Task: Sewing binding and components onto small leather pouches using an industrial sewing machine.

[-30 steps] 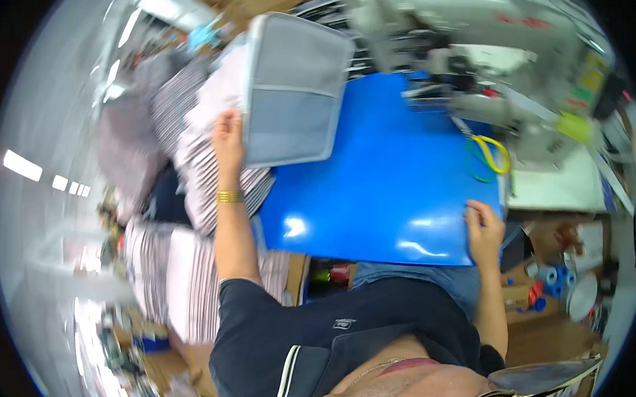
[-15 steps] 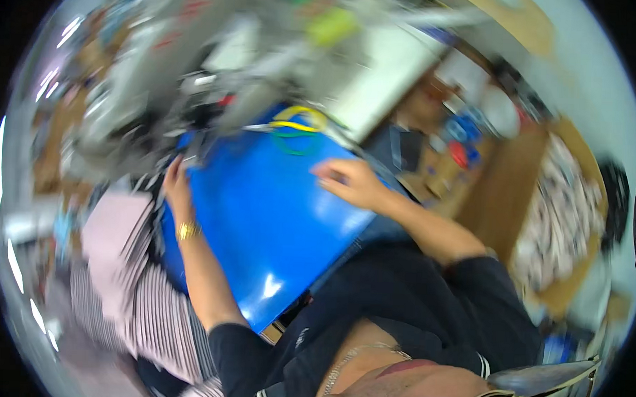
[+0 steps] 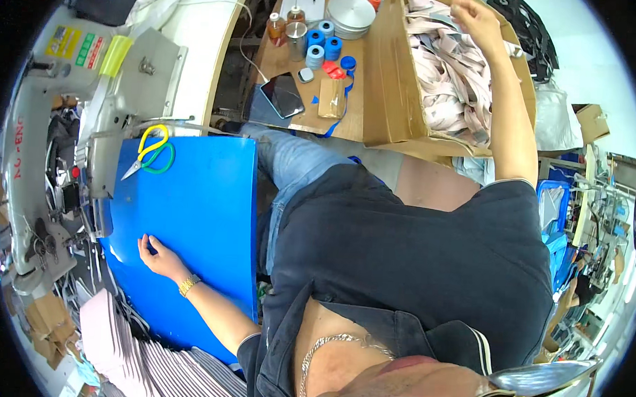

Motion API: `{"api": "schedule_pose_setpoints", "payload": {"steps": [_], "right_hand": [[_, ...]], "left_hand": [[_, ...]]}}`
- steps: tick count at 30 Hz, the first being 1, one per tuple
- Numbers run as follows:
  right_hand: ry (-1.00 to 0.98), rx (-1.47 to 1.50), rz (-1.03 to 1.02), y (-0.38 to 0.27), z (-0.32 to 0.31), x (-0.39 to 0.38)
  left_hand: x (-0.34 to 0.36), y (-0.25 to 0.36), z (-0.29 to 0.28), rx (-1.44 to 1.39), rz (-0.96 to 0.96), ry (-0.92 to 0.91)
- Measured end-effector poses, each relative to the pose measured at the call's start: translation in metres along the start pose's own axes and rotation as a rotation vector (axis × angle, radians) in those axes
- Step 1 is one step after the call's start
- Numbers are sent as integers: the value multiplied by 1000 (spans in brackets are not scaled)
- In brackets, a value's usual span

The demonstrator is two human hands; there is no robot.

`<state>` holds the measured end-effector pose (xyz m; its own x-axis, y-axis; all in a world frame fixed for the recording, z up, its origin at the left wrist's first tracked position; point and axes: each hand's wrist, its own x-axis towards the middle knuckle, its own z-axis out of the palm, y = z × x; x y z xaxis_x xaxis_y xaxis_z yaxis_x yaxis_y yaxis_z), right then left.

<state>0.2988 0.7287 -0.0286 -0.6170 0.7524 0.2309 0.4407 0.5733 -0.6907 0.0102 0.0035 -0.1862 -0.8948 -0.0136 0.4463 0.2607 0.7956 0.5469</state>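
My left hand [image 3: 164, 259] rests at the near part of a blue work board [image 3: 198, 215], its fingers loosely bent, a little apart and holding nothing I can see. My right hand [image 3: 478, 23] is stretched out over a cardboard box [image 3: 388, 82] full of pale pink fabric strips [image 3: 444, 84]. Its fingers are curved and look apart, above the far end of the strips; I see nothing in them. Small scissors [image 3: 148, 150] with one yellow and one green handle lie on the board's far left part.
A grey sewing machine [image 3: 25, 146] stands along the left. Striped fabric pieces [image 3: 165, 365] are stacked near left. Between board and box, a wooden surface holds blue thread spools [image 3: 314, 56], a phone [image 3: 282, 95], bottles and a white round reel [image 3: 349, 14].
My view and body have swung to the right. My right hand has gone from above the blue board to the box of strips. My left hand has left the machine's side.
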Motion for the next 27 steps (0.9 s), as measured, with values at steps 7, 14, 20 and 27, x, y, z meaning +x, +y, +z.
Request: {"api": "schedule_pose_setpoints", "payload": {"steps": [7,14,20,27], "right_hand": [[-536,-520,11,98,36,-10],[-384,-963,82,94,75,-40],[370,-608,-139,5,-18,23],[414,235,-500,-219,-32,10]], "left_hand": [[-4,2,2,55,-31,-6],[-4,6,2,79,-93,-63],[-3,7,2,33,-135,-49],[-4,1,-2,56,-60,16]]}}
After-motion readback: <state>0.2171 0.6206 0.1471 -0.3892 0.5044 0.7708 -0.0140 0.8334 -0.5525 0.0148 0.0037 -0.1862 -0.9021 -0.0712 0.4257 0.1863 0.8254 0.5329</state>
